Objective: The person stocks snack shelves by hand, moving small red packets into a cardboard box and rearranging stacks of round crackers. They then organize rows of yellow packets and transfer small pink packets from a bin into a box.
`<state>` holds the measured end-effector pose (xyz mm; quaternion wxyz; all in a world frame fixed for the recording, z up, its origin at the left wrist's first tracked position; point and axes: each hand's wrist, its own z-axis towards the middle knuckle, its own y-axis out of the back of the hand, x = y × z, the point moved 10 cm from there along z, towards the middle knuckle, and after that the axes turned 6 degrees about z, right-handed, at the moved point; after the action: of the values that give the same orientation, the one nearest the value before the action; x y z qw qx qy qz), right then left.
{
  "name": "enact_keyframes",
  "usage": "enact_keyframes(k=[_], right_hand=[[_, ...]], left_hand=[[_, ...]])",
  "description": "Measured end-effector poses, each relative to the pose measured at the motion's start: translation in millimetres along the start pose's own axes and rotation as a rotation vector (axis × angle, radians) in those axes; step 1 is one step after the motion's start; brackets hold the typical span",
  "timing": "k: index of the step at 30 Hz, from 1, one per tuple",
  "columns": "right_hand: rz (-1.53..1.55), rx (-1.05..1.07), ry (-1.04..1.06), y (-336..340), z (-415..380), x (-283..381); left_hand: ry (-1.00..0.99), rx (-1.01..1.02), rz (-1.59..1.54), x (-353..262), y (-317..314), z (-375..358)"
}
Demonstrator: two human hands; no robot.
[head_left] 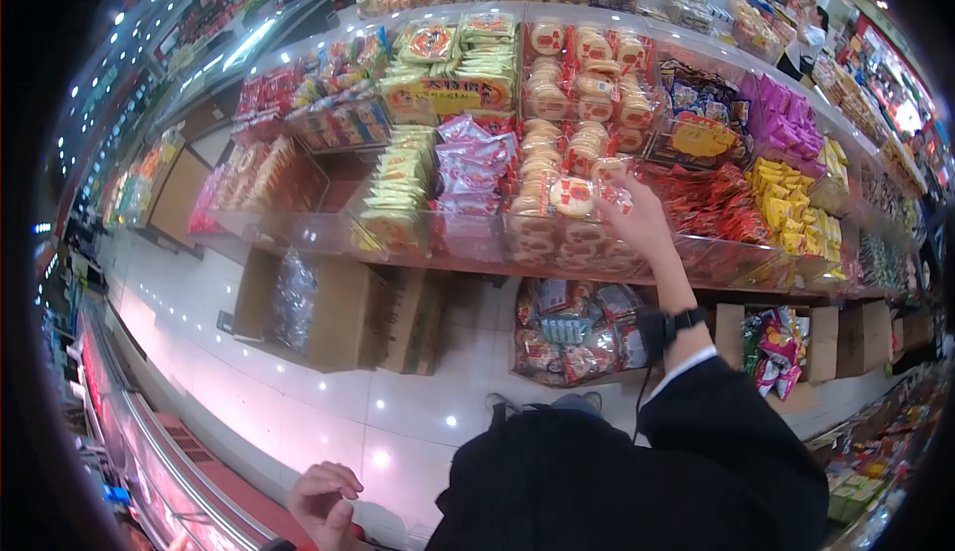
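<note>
My right hand point(637, 215) reaches over the front wall of a clear display bin, its thumb and fingers closed on the edge of a packet of round pale biscuits point(572, 196) with red print. More of these round packets point(537, 158) stand stacked in rows around it. Red packets point(706, 198) fill the compartment just right of the hand, and pink-and-white packets point(468, 168) lie to the left of the biscuits. Low at the lower left, away from the shelf, my left hand point(326, 501) has its fingers loosely curled, thumb apart, with nothing in it.
Green packets point(398, 183), yellow packets point(791, 203) and purple packets point(781, 113) fill other compartments. Under the display, cardboard boxes point(308, 312) and a carton of packaged goods point(577, 327) stand on the tiled floor point(328, 402). A glass-fronted case point(149, 452) runs along the lower left.
</note>
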<state>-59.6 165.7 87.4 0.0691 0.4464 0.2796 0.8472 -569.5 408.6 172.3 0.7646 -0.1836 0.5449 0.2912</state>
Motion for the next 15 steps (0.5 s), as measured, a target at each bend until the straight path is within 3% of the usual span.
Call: enact_keyframes(k=[3,5,8,12,15], right_hand=[[-0.043,0.083,-0.195,-40.6,20.4,-28.1],[0.185,0.129,-0.307,-62.0,16.6,-50.4],[0.375,0.248,-0.328,-64.1,14.1,-28.9],[0.438,0.146,-0.270,-51.2,15.4,-48.2],[0.920,-0.261,-0.297,-14.6,9.8,-76.4]], left_hand=[[0.091,-0.122,0.189,7.7,20.0,3.0],[0.148,-0.068,0.145,36.7,20.4,13.6],[0.265,0.068,-0.035,67.4,-13.9,44.2],[0.259,0.389,0.031,83.7,-91.3,92.8],[0.188,0.560,0.107,78.7,-146.6,121.1]])
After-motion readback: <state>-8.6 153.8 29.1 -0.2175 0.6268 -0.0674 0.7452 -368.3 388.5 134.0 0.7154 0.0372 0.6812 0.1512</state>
